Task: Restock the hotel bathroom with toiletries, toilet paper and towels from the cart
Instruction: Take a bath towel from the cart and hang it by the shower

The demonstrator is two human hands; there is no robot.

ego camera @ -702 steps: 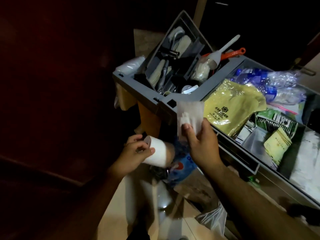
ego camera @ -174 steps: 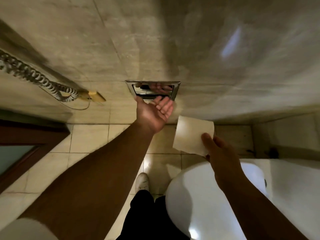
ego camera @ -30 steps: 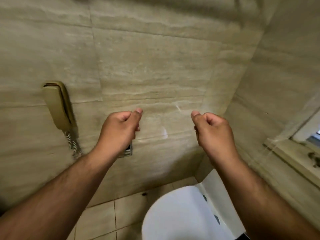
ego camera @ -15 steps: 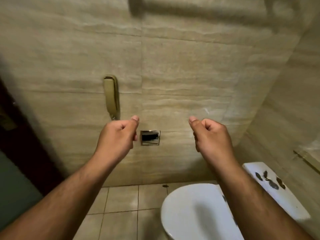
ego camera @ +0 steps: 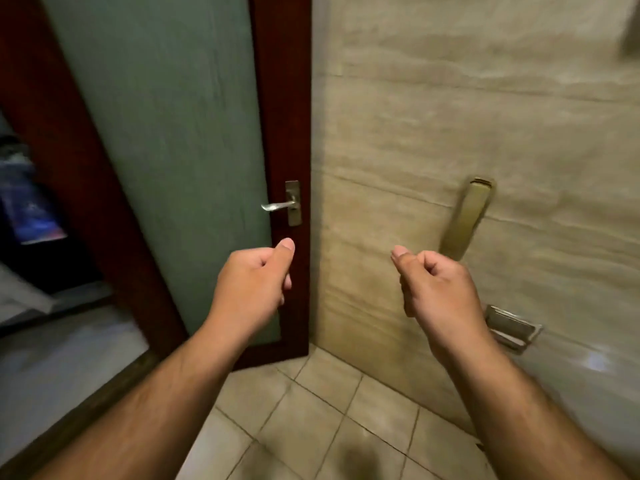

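Both hands are hanging in mid-air, apart from each other. The left hand point(ego camera: 254, 282) and the right hand point(ego camera: 434, 289) are each curling into a loose fist, thumbs lying on top, gripping nothing. The left is hovering below the silver lever handle point(ego camera: 277, 206) of the red-framed frosted-glass door point(ego camera: 194, 133). The recessed chrome wall holder point(ego camera: 512, 329) is sitting low on the beige marble wall point(ego camera: 450, 98), right of the right hand and under the beige wall phone point(ego camera: 465, 220); its contents cannot be told.
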